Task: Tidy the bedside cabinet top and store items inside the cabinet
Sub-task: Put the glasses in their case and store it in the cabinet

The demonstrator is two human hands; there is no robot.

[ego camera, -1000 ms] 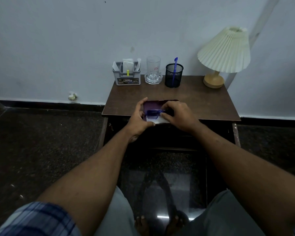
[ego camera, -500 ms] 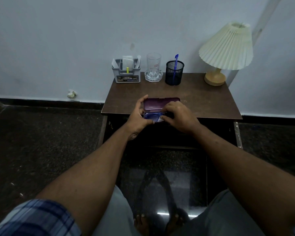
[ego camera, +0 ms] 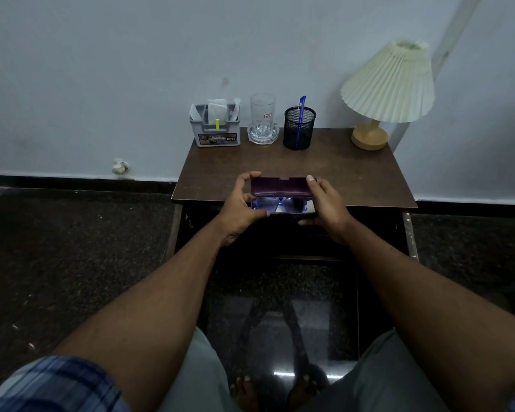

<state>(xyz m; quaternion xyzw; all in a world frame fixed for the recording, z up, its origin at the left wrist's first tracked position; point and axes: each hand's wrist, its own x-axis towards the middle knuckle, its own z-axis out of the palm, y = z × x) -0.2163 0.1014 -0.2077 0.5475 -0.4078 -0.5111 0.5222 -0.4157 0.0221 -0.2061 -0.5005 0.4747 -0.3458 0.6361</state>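
A purple glasses case [ego camera: 281, 187] is held open at the front edge of the brown cabinet top [ego camera: 354, 176]. Blue-framed glasses [ego camera: 275, 203] lie inside its lower half. My left hand [ego camera: 240, 203] grips the case's left end, thumb under and fingers over the lid. My right hand [ego camera: 324, 203] holds the right end, with a fingertip on the lid's top corner. Below the top, the cabinet front [ego camera: 369, 233] is dark and I cannot tell whether it stands open.
Along the wall stand a grey organiser box [ego camera: 216, 127], a glass [ego camera: 262, 118] on a glass coaster, a black mesh pen cup [ego camera: 298, 127] with a blue pen, and a pleated lamp [ego camera: 388, 87] at the right. My bare feet rest on the glossy dark floor [ego camera: 72, 248].
My right hand left the glasses inside the case and moved to the case's right end. The lid now stands wider, showing the glasses lying flat.
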